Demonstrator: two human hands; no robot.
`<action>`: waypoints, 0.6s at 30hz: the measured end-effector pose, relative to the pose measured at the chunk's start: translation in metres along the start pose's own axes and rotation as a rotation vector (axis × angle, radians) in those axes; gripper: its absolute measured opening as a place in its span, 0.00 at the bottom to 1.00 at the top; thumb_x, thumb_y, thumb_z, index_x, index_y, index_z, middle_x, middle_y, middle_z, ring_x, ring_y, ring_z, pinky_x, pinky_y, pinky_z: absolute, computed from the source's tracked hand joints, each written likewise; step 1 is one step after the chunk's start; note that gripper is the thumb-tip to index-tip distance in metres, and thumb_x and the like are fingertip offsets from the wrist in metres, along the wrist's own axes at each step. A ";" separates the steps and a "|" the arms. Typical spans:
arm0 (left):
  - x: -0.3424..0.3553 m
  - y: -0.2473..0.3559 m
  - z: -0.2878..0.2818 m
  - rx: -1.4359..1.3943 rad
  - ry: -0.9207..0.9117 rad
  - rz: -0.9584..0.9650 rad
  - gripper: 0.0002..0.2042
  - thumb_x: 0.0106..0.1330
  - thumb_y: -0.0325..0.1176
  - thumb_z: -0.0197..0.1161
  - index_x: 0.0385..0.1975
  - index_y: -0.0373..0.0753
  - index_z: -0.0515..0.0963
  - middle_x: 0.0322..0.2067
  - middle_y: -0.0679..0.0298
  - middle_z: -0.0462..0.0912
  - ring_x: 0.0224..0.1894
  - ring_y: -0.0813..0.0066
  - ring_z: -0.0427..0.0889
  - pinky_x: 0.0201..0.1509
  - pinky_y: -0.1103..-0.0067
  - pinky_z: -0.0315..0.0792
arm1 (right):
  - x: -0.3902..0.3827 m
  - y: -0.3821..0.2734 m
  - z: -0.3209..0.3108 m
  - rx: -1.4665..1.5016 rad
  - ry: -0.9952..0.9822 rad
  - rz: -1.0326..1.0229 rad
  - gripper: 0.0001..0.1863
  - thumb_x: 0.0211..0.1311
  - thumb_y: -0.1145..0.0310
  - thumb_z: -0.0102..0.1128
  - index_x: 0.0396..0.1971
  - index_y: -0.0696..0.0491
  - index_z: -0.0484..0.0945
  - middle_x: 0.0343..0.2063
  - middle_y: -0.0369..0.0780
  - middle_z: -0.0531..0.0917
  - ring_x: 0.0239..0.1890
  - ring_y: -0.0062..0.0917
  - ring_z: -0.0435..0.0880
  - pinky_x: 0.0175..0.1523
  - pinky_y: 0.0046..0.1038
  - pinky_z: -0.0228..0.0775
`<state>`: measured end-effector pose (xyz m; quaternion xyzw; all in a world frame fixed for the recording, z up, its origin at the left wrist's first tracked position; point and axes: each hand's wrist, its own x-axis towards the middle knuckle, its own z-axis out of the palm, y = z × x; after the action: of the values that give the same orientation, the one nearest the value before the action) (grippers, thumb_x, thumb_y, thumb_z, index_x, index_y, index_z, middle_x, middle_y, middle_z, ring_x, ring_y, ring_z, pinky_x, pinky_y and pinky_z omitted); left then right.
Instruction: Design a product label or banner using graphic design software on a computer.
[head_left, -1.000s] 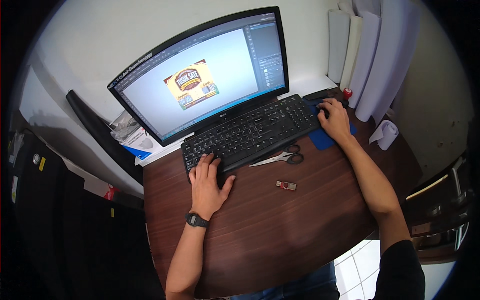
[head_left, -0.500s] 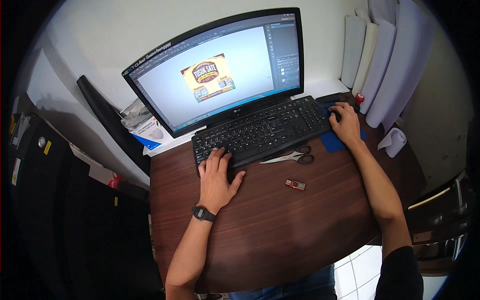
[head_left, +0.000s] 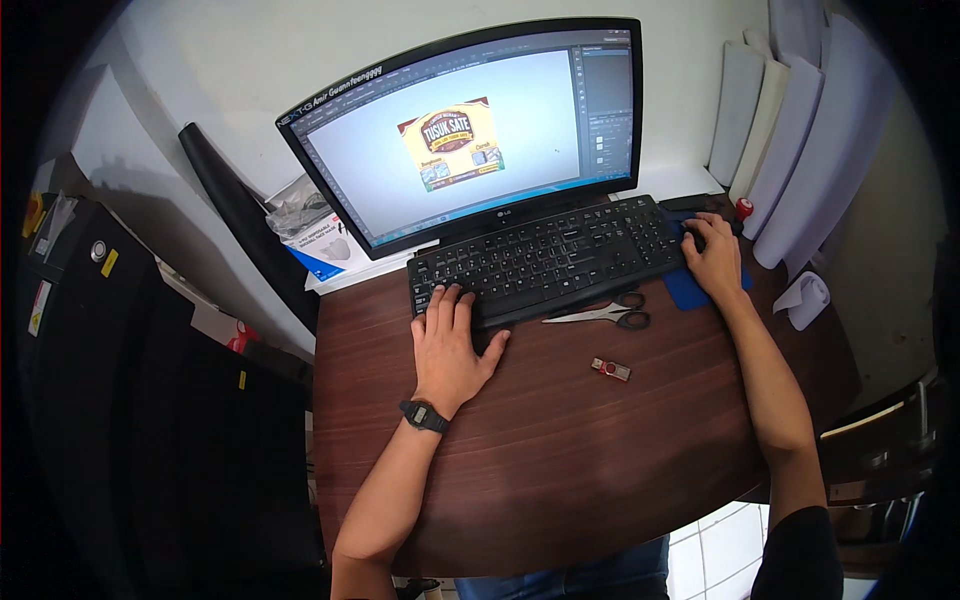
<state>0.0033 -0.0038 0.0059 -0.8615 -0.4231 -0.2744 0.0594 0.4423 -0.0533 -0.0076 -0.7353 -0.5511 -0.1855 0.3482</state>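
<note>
My left hand [head_left: 451,350] rests with spread fingertips on the lower-left keys of the black keyboard [head_left: 550,260]; I wear a black watch on that wrist. My right hand [head_left: 714,258] is curled over a dark mouse, mostly hidden under it, on a blue mouse pad [head_left: 685,295]. Black-handled scissors [head_left: 590,315] lie just below the keyboard, and a red-and-silver USB drive [head_left: 610,369] lies nearer me on the wooden desk [head_left: 560,450]. The monitor [head_left: 510,140] stands behind the keyboard, showing a design program with a yellow and brown graphic.
Tall paper rolls [head_left: 810,160] stand at the back right, near a red stamp [head_left: 743,208] and a small paper roll [head_left: 800,298]. A box [head_left: 325,255] with plastic bags sits left of the monitor. A black machine [head_left: 120,400] stands left of the desk.
The whole scene has shifted rightward and slightly upward in the view, as my head moved. Both hands keep their places on the keyboard and mouse.
</note>
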 end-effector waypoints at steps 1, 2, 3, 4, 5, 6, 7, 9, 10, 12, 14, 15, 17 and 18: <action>0.000 0.000 0.000 0.002 0.001 -0.003 0.34 0.63 0.51 0.72 0.62 0.34 0.73 0.66 0.48 0.72 0.73 0.49 0.65 0.69 0.59 0.60 | 0.000 0.000 0.000 0.003 -0.001 -0.003 0.14 0.62 0.65 0.64 0.45 0.53 0.87 0.53 0.43 0.83 0.56 0.41 0.80 0.60 0.40 0.72; 0.000 0.001 0.001 0.012 0.005 -0.010 0.34 0.63 0.51 0.71 0.62 0.34 0.73 0.66 0.48 0.72 0.73 0.50 0.65 0.69 0.59 0.60 | 0.000 0.000 0.000 0.006 -0.004 0.006 0.14 0.62 0.65 0.63 0.45 0.53 0.87 0.53 0.43 0.83 0.57 0.41 0.80 0.60 0.40 0.72; 0.000 0.001 0.001 0.022 0.009 -0.017 0.34 0.63 0.52 0.71 0.63 0.34 0.73 0.66 0.48 0.72 0.73 0.50 0.65 0.69 0.59 0.59 | 0.000 0.001 0.000 0.008 -0.007 0.014 0.14 0.62 0.64 0.63 0.45 0.53 0.87 0.53 0.43 0.83 0.57 0.41 0.80 0.60 0.40 0.72; 0.000 0.001 0.001 0.024 0.010 -0.020 0.34 0.63 0.52 0.71 0.63 0.34 0.73 0.66 0.48 0.72 0.73 0.50 0.65 0.69 0.59 0.59 | 0.000 0.002 0.000 0.011 -0.008 0.011 0.14 0.62 0.64 0.63 0.45 0.53 0.87 0.53 0.43 0.83 0.57 0.41 0.80 0.60 0.40 0.72; 0.000 0.001 0.001 0.021 0.007 -0.021 0.34 0.63 0.52 0.71 0.63 0.34 0.73 0.66 0.48 0.72 0.73 0.50 0.65 0.69 0.59 0.60 | 0.000 0.003 0.000 0.008 -0.003 0.009 0.14 0.62 0.65 0.64 0.45 0.54 0.87 0.53 0.43 0.83 0.56 0.41 0.80 0.60 0.40 0.72; 0.000 0.002 0.001 0.018 0.005 -0.021 0.34 0.63 0.52 0.71 0.63 0.34 0.73 0.66 0.48 0.72 0.73 0.50 0.65 0.69 0.59 0.60 | 0.000 0.003 -0.001 0.006 0.002 0.006 0.14 0.63 0.65 0.64 0.45 0.54 0.87 0.53 0.43 0.83 0.56 0.41 0.80 0.60 0.41 0.73; 0.000 0.002 0.002 0.019 0.005 -0.024 0.34 0.63 0.52 0.71 0.63 0.34 0.73 0.66 0.48 0.72 0.73 0.50 0.65 0.69 0.59 0.60 | 0.000 0.004 0.000 0.008 0.001 0.004 0.14 0.63 0.65 0.64 0.45 0.54 0.87 0.53 0.43 0.83 0.56 0.41 0.80 0.60 0.41 0.73; 0.000 0.001 0.003 0.015 0.004 -0.020 0.34 0.62 0.52 0.71 0.62 0.34 0.73 0.66 0.48 0.72 0.72 0.50 0.65 0.69 0.59 0.60 | -0.001 0.005 0.000 0.018 0.014 -0.004 0.14 0.62 0.65 0.64 0.45 0.54 0.87 0.52 0.43 0.83 0.56 0.42 0.81 0.60 0.41 0.74; 0.000 0.001 0.003 0.018 0.004 -0.023 0.34 0.62 0.52 0.71 0.62 0.34 0.73 0.66 0.48 0.72 0.72 0.50 0.65 0.69 0.59 0.60 | -0.001 0.004 0.000 0.021 0.013 -0.007 0.14 0.62 0.65 0.64 0.45 0.54 0.87 0.52 0.43 0.83 0.56 0.42 0.81 0.60 0.41 0.74; 0.000 0.000 0.001 -0.002 0.039 0.009 0.31 0.63 0.50 0.72 0.60 0.35 0.75 0.64 0.50 0.74 0.72 0.52 0.66 0.68 0.59 0.60 | 0.000 0.002 0.001 0.038 0.017 -0.001 0.14 0.62 0.66 0.64 0.46 0.55 0.86 0.52 0.44 0.83 0.55 0.42 0.81 0.60 0.40 0.74; 0.000 -0.001 -0.001 -0.040 0.083 0.051 0.28 0.63 0.48 0.72 0.57 0.36 0.76 0.63 0.52 0.75 0.71 0.53 0.67 0.67 0.59 0.60 | 0.001 0.000 0.001 0.043 0.017 -0.003 0.15 0.62 0.66 0.64 0.46 0.55 0.86 0.52 0.44 0.83 0.55 0.42 0.81 0.60 0.40 0.74; 0.000 -0.002 -0.003 -0.079 0.125 0.095 0.26 0.63 0.45 0.72 0.55 0.37 0.77 0.61 0.53 0.77 0.70 0.53 0.68 0.67 0.59 0.60 | 0.002 -0.001 0.001 0.046 0.016 -0.004 0.15 0.62 0.66 0.64 0.46 0.55 0.86 0.52 0.44 0.83 0.55 0.43 0.81 0.60 0.40 0.74; 0.009 0.017 -0.026 -0.151 0.197 0.115 0.19 0.63 0.39 0.74 0.49 0.38 0.80 0.53 0.55 0.81 0.65 0.54 0.75 0.64 0.62 0.63 | 0.002 0.001 0.002 0.041 0.017 -0.010 0.15 0.62 0.66 0.64 0.47 0.55 0.86 0.52 0.44 0.83 0.55 0.43 0.81 0.60 0.40 0.74; 0.012 0.025 -0.040 -0.271 0.212 0.170 0.17 0.62 0.37 0.74 0.47 0.38 0.81 0.50 0.56 0.83 0.62 0.54 0.77 0.62 0.63 0.65 | 0.002 0.001 0.003 0.039 0.017 -0.016 0.16 0.62 0.66 0.64 0.47 0.56 0.85 0.52 0.44 0.83 0.55 0.43 0.81 0.60 0.40 0.74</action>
<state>0.0118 -0.0246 0.0488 -0.8604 -0.2993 -0.4123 0.0099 0.4436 -0.0501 -0.0091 -0.7225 -0.5573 -0.1836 0.3656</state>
